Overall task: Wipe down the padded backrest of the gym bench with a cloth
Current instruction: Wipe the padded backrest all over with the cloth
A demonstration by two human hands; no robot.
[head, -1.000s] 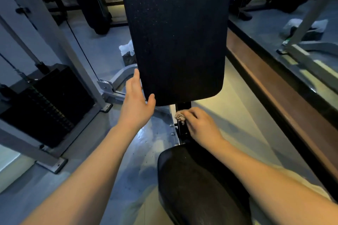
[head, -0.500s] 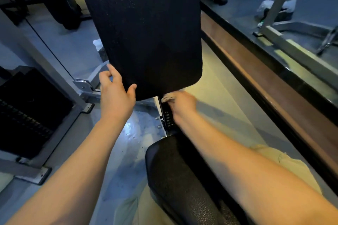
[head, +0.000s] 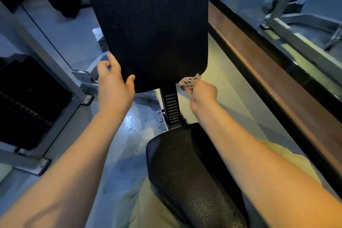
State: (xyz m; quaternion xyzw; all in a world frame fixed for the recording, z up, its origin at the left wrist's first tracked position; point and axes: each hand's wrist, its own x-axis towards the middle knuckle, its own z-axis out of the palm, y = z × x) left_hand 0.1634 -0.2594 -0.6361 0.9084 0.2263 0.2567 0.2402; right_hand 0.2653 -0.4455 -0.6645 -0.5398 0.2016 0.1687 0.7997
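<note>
The black padded backrest (head: pixel 148 24) stands upright in the middle of the head view, above the black seat pad (head: pixel 188 176). My left hand (head: pixel 113 83) grips the backrest's lower left corner, thumb on the front face and fingers behind the edge. My right hand (head: pixel 201 94) holds a small bunched pale cloth (head: pixel 188 81) against the backrest's lower right bottom edge. A black slotted post (head: pixel 171 107) joins backrest and seat between my hands.
A grey machine frame (head: pixel 46 65) with a dark weight stack (head: pixel 24 98) and cable stands at the left. A brown ledge (head: pixel 268 72) runs along the right under a mirror. Pale trouser legs (head: pixel 137 207) straddle the seat.
My right hand with the cloth has moved from the post under the backrest rightward to the backrest's lower right corner. My left hand keeps its grip on the lower left corner.
</note>
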